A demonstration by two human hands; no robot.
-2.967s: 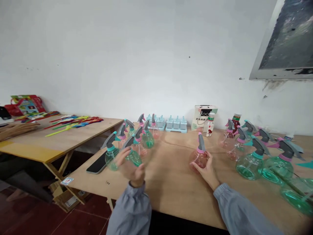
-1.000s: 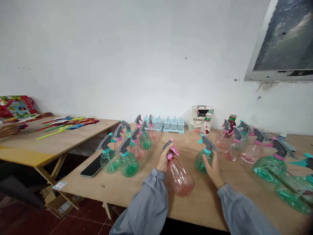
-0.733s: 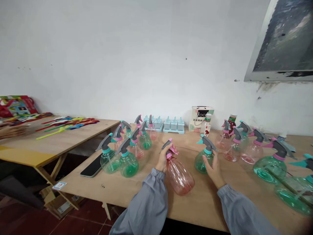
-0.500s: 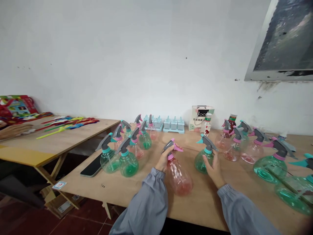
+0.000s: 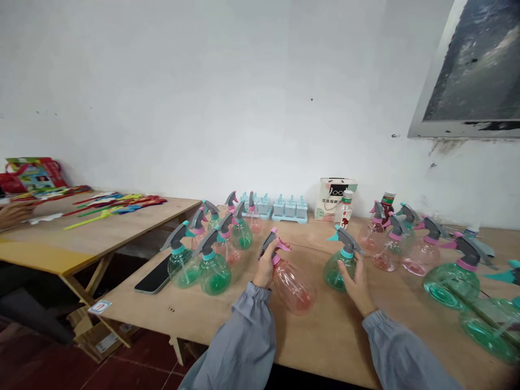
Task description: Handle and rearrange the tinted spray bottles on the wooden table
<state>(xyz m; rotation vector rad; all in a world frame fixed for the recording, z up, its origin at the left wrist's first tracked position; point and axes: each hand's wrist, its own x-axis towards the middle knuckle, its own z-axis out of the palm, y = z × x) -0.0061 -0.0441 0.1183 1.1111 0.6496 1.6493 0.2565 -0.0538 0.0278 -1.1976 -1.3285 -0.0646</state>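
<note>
My left hand (image 5: 266, 265) is wrapped round the neck of a pink spray bottle (image 5: 293, 286) with a grey and pink trigger head. That bottle leans, its base swung out to the right. Against the side of a green spray bottle (image 5: 333, 272) with a grey and turquoise head rests my right hand (image 5: 355, 273), its fingers curved round the far side. This green bottle stands upright on the wooden table (image 5: 244, 330). To the left, several green and pink spray bottles (image 5: 214, 276) stand in a group, and more spray bottles (image 5: 420, 257) are at the right.
A phone (image 5: 153, 277) lies near the table's left edge. Light blue ice-pop moulds (image 5: 289, 210), a paper bag (image 5: 327, 197) and a drink bottle (image 5: 345, 211) stand by the wall. On the left table (image 5: 162, 227) lie coloured strips, with another person's hand (image 5: 14, 215) beside them.
The pink spray bottle in my left hand has tilted more, with its head moving left and its base rising slightly. My right hand stays at the green bottle. The other person's hand has shifted.
</note>
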